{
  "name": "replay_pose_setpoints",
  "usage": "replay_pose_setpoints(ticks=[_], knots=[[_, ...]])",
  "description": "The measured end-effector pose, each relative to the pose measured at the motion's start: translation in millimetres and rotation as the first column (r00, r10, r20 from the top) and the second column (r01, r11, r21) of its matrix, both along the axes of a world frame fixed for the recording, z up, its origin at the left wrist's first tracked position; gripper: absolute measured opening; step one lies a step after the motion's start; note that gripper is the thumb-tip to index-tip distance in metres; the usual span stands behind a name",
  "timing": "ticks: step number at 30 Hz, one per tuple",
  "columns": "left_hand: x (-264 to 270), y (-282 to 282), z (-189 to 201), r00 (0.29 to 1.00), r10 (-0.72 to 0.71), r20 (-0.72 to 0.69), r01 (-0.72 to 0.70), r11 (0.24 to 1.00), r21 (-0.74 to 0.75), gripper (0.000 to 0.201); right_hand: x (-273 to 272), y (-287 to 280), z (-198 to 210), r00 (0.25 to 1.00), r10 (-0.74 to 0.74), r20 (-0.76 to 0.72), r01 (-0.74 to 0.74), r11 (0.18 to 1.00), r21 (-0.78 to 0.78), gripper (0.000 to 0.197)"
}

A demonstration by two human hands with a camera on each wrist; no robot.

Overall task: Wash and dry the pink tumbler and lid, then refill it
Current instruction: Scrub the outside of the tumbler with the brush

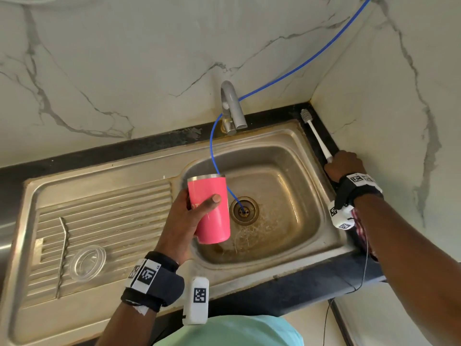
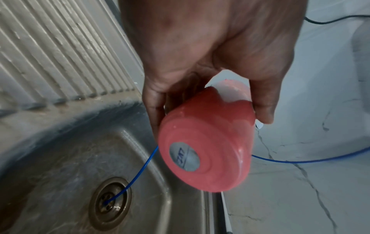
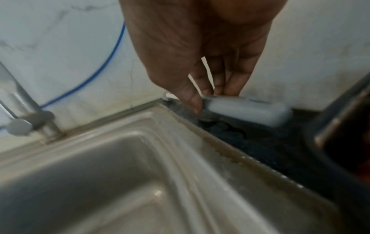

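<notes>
OK, held pink tumbler (image 1: 212,211) in L hand (image 1: 189,221), fingers and thumb wrapped round the body, over the sink (image 1: 287,171) basin, just L of the drain (image 1: 244,211). Kept it roughly upright, steel rim up and leaning away twd the tap (image 1: 230,106), base twd the body. Looked wet on the base in the L wrist view. Couldn't see inside, so no call on contents.

Had R hand (image 1: 345,166) down on the brush (image 1: 316,136), thumb one side and fingertips the other on the handle end: a pinch, as far as the blurred R wrist view showed. Couldn't tell whether lifted or flat on the dark counter strip (image 1: 326,131).

Key geometry: lay w/ long axis running along that strip, R of the basin, bristle head far at the back corner, handle end near, under the R hand. So gripped at the correct end, head pointing away. Sat well apart from the tumbler mouth, across the basin to the L.

Judged next move as: lift, swing L over the basin, turn head down and twd the rim, meet the tumbler w/ L hand tilting the mouth R. Watched for the blue tube (image 1: 212,146) passing just behind the rim into the drain: possible snag.

Left clear lid (image 1: 87,263) on the drainboard far L, beside a metal straw (image 1: 63,245), neither touched. Put task early: scrub not yet begun, dry and refill to come.
</notes>
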State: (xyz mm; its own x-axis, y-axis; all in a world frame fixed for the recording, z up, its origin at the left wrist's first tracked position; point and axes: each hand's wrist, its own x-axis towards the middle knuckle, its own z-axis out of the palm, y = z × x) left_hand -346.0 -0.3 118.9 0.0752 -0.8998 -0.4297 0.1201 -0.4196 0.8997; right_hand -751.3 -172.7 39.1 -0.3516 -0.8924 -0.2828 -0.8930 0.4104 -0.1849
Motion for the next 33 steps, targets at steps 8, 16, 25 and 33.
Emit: replay_pose_setpoints(ticks=[8, 16, 25, 33], knots=[[10.6, 0.2, -8.6, 0.975, 0.192, -0.115, -0.187, 0.981, 0.052, 0.079, 40.2, 82.7, 39.7, 0.925, -0.088, 0.369, 0.143, 0.982, -0.124, 0.034], [13.2, 0.9, -4.8, 0.895, 0.28, -0.347, -0.268, 0.96, 0.084, 0.08, 135.8, 251.5, 55.6, 0.634, 0.004, 0.774, 0.115, 0.988, -0.1, 0.03], [16.6, 4.5, 4.5, 0.83, 0.408, -0.381, -0.424, 0.905, 0.045, 0.075, 185.4, 271.8, 81.4, 0.573, 0.372, 0.73, -0.139, 0.922, -0.361, 0.025], [35.2, -11.9, 24.3, 0.794, 0.48, -0.374, -0.535, 0.843, -0.054, 0.093, 222.3, 256.9, 90.3, 0.596, 0.498, 0.63, -0.14, 0.837, -0.529, 0.03]])
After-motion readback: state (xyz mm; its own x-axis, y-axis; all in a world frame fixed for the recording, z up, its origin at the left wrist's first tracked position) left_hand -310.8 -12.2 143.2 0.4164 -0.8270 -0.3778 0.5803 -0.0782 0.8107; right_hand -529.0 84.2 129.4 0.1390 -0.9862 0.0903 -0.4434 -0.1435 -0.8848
